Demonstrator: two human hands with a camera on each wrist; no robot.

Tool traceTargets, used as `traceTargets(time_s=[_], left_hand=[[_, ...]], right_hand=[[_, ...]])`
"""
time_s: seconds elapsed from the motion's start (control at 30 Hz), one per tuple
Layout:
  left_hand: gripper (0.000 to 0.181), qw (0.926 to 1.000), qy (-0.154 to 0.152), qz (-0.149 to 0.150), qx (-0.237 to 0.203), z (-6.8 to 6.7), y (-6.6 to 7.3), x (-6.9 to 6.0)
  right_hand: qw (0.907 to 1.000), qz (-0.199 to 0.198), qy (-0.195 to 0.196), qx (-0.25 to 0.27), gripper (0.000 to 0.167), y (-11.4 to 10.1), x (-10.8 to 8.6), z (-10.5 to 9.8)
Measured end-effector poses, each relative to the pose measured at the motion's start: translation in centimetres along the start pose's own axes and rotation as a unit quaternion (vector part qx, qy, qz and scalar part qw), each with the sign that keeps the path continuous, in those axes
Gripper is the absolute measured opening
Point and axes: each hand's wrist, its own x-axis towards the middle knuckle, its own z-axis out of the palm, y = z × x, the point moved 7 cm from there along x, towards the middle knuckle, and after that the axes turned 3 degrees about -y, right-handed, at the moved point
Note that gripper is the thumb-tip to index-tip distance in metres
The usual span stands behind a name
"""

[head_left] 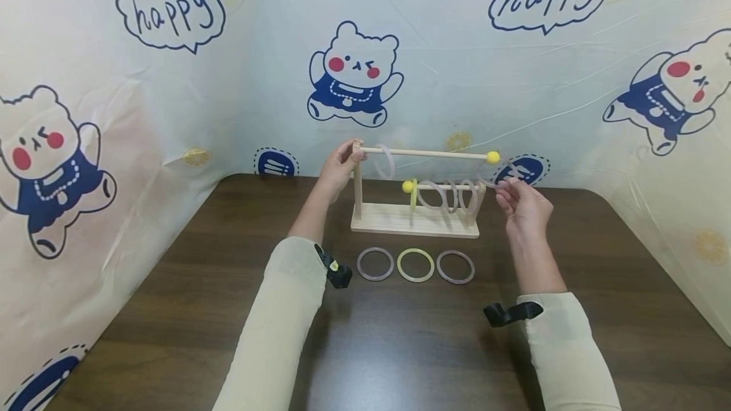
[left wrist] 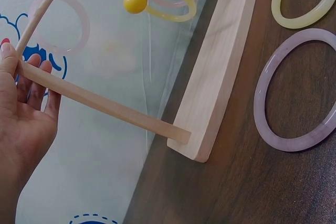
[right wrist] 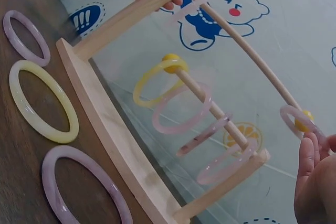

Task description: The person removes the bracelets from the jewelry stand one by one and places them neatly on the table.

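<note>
At the left post: the left hand grips its top end, thumb on one side and fingers on the other; a firm, even hold should stop the wooden stand tipping or sliding if its far end is nudged.
Upper rod, left end: one translucent bangle hangs around it, near the post, leaving most of the length bare.
Table row: a left purple bangle, a yellow bangle and a right purple bangle lie flat before the stand; any reach over them does best to pass high.
Lower rod: four bangles hang around it, a yellow one nearest its ball and three pale ones toward the right post; a low swing could knock them.
Yellow ball: it caps the upper rod's right end and is wider than the rod, so the ring's hole wants centring on it before any sideways push.
Right hand: it pinches the held bangle by its edge, right at this ball; whether the ring encircles the ball cannot be told. Holding it square to the rod, fingertips on the outer edge, would likely prevent catching.
</note>
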Motion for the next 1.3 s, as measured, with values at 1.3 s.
traceTargets(time_s=[1.3], left_hand=[[0.045,0.9999,0.003,0.010,-0.004,0.0,0.0,-0.1]], right_hand=[[0.9951,0.053,-0.019,-0.081,0.012,-0.5,0.5,-3.1]])
